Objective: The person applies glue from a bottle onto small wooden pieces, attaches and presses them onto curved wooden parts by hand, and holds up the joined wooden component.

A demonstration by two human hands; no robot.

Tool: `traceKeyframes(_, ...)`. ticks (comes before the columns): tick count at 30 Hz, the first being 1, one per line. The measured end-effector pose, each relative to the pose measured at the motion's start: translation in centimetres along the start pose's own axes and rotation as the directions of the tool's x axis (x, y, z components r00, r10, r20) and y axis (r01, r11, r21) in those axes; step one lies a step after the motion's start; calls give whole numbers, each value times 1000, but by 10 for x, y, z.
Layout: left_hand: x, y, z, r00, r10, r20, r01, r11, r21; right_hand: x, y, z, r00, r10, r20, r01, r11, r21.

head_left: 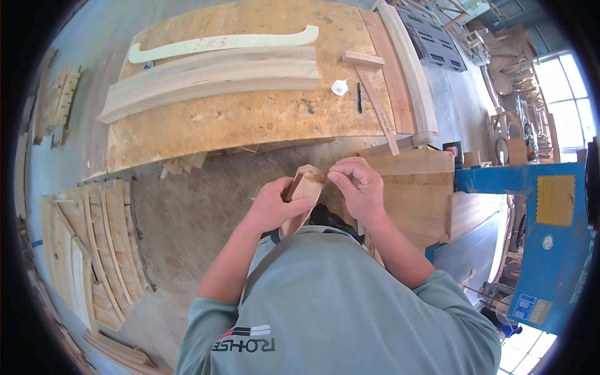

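My left hand (272,206) grips a curved piece of light wood (304,190) by its side, held upright in front of my chest. My right hand (357,186) pinches the top edge of the same piece with thumb and forefinger. A small dark object sits between my left fingers and the wood; what it is I cannot tell. Both forearms come up from my grey-green shirt at the bottom.
A plywood workbench (250,119) ahead carries long curved wooden blanks (212,81), a pale curved template (225,44), a pencil (359,98) and a small white item (339,87). Curved wooden parts (94,250) are stacked on the floor at left. A blue machine (550,250) stands at right, beside wooden blocks (419,200).
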State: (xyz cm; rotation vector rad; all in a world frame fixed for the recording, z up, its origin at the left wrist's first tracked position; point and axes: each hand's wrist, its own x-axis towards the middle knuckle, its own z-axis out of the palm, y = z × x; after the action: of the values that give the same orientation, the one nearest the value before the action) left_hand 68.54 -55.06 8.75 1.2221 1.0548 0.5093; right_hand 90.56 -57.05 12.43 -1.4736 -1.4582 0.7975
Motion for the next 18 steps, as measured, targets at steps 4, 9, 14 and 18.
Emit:
traceKeyframes(4, 4, -3, -8, 997, -58, 58, 69, 976, -207, -12, 21, -22, 992, 118, -53, -119, 993, -25)
traceKeyframes(9, 7, 8, -11, 989, -82, 123, 117, 943, -310, -24, 39, -41, 979, 187, -79, -190, 982, -26)
traceKeyframes(14, 19, 5, -7, 996, -65, 65, 86, 903, -420, -24, 104, -64, 985, 147, -90, -164, 959, -230)
traceKeyframes(18, 31, 11, 3, 996, -79, 43, 89, 920, -382, -47, 235, -104, 983, 133, -129, -185, 740, -646)
